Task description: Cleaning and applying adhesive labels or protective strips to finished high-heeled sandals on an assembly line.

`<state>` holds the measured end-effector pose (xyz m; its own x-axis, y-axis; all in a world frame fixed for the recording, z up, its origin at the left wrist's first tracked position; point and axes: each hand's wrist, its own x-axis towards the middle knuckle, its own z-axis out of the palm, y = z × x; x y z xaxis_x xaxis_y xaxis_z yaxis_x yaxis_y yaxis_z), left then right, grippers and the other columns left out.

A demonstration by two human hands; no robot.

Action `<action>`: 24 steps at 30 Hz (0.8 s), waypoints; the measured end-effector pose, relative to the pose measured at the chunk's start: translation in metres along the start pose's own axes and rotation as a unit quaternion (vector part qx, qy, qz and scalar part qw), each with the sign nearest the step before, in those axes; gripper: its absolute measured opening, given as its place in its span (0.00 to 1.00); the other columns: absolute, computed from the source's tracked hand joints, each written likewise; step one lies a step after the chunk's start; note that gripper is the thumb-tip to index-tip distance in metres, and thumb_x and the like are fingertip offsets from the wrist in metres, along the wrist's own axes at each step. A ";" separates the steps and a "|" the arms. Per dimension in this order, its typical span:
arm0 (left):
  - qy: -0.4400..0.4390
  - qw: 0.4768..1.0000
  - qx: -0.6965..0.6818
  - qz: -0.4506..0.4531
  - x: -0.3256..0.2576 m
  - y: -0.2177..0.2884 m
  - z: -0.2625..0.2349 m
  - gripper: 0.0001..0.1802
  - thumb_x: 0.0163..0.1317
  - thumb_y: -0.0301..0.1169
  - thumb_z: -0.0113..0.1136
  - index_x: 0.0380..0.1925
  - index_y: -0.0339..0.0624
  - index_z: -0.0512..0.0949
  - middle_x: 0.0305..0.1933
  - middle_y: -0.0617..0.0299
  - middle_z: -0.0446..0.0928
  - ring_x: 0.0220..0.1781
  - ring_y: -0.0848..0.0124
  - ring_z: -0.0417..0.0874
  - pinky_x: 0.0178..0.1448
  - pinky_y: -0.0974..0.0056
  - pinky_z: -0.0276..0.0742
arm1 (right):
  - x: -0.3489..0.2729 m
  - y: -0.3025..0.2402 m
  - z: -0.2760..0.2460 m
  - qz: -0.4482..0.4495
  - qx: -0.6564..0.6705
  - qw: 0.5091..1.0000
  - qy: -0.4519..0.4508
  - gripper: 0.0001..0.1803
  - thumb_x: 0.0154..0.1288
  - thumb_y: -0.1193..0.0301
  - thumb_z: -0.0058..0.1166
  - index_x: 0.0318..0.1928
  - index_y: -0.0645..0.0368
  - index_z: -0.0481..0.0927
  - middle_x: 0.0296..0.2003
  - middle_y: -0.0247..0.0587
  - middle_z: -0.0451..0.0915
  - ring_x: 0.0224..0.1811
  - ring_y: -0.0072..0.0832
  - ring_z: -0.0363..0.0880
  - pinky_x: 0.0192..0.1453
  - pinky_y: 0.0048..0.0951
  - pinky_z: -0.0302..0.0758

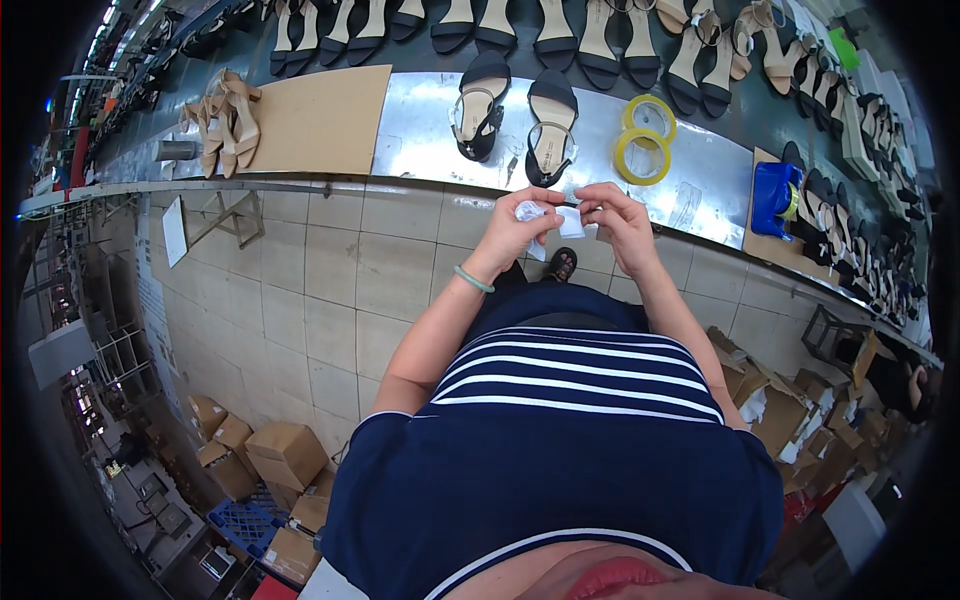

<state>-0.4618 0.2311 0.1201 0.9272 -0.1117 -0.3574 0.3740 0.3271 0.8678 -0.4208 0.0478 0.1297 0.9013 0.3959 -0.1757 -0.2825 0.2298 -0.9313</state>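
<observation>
Just in front of the bench edge, my two hands are close together with a thin black strap (568, 204) stretched between their fingertips. A crumpled white piece of tissue or paper (530, 211) is gripped in my left hand (510, 235). My right hand (622, 228) pinches the strap's other end, and a white flap (571, 222) hangs between the hands. Whether the strap belongs to a shoe cannot be made out. Beyond my fingers, a black sandal (551, 125) with a beige insole lies on the metal bench top (420, 130). Its mate (480, 105) lies to its left.
Two yellow tape rolls (641, 158) lie right of the sandals. A blue tape dispenser (772, 200) stands farther right. Beige sandals (236, 125) rest on a cardboard sheet (320, 115) at left. Rows of sandals (600, 50) line the far belt. Cartons (285, 452) sit on the floor.
</observation>
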 end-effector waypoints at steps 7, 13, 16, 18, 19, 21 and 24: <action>0.011 0.991 0.135 0.004 -0.002 -0.006 -0.004 0.16 0.53 0.23 0.64 0.42 0.35 0.74 0.27 0.67 0.78 0.22 0.83 0.74 0.23 0.78 0.69 | 0.007 0.032 -0.019 0.168 -0.126 0.975 -0.075 0.14 0.55 0.75 0.62 0.43 0.66 0.78 0.30 0.36 0.80 0.27 0.17 0.75 0.31 0.18 0.72; 0.165 0.984 0.015 0.069 0.028 -0.033 -0.017 0.16 0.51 0.23 0.66 0.40 0.32 0.74 0.29 0.61 0.78 0.23 0.78 0.77 0.24 0.77 0.70 | 0.010 0.047 -0.020 0.180 0.041 0.982 0.040 0.08 0.56 0.77 0.60 0.36 0.65 0.77 0.28 0.39 0.80 0.25 0.20 0.77 0.28 0.19 0.73; 0.241 0.940 0.189 0.149 0.043 -0.051 -0.016 0.12 0.47 0.26 0.66 0.31 0.35 0.75 0.30 0.59 0.77 0.26 0.70 0.77 0.30 0.67 0.72 | 0.014 0.052 -0.010 0.158 0.085 0.981 0.070 0.06 0.57 0.78 0.58 0.35 0.64 0.75 0.29 0.40 0.80 0.28 0.24 0.80 0.28 0.22 0.76; 0.283 0.844 0.380 0.254 0.038 -0.035 -0.004 0.09 0.46 0.26 0.64 0.25 0.36 0.73 0.28 0.54 0.75 0.30 0.57 0.78 0.35 0.59 0.73 | 0.015 0.053 -0.010 0.150 0.060 0.981 0.109 0.06 0.56 0.79 0.58 0.34 0.64 0.75 0.29 0.41 0.81 0.30 0.26 0.82 0.28 0.23 0.78; 0.283 0.832 0.392 0.271 0.033 -0.033 -0.001 0.08 0.46 0.26 0.64 0.25 0.37 0.73 0.28 0.54 0.75 0.30 0.57 0.78 0.35 0.59 0.73 | 0.015 0.054 -0.009 0.146 0.048 0.980 0.128 0.07 0.55 0.79 0.58 0.34 0.64 0.75 0.29 0.41 0.81 0.31 0.27 0.82 0.28 0.24 0.79; 0.284 0.809 0.415 0.304 0.029 -0.033 0.003 0.07 0.47 0.25 0.62 0.24 0.38 0.73 0.29 0.55 0.76 0.31 0.55 0.78 0.35 0.59 0.73 | 0.017 0.060 -0.007 0.149 0.020 0.977 0.148 0.07 0.55 0.79 0.58 0.34 0.64 0.75 0.29 0.42 0.81 0.30 0.27 0.82 0.28 0.24 0.79; 0.267 0.822 0.398 0.308 0.028 -0.033 -0.003 0.07 0.48 0.25 0.64 0.27 0.37 0.76 0.25 0.57 0.76 0.26 0.62 0.79 0.30 0.62 0.72 | 0.019 0.068 0.000 0.154 0.020 0.975 0.158 0.07 0.54 0.79 0.58 0.34 0.64 0.75 0.29 0.42 0.81 0.31 0.27 0.82 0.28 0.25 0.79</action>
<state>-0.4487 0.2199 0.0807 0.8843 0.3421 0.3178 -0.0716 -0.5733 0.8162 -0.4232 0.0709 0.0631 0.8266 0.1589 -0.5399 -0.5619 0.1797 -0.8075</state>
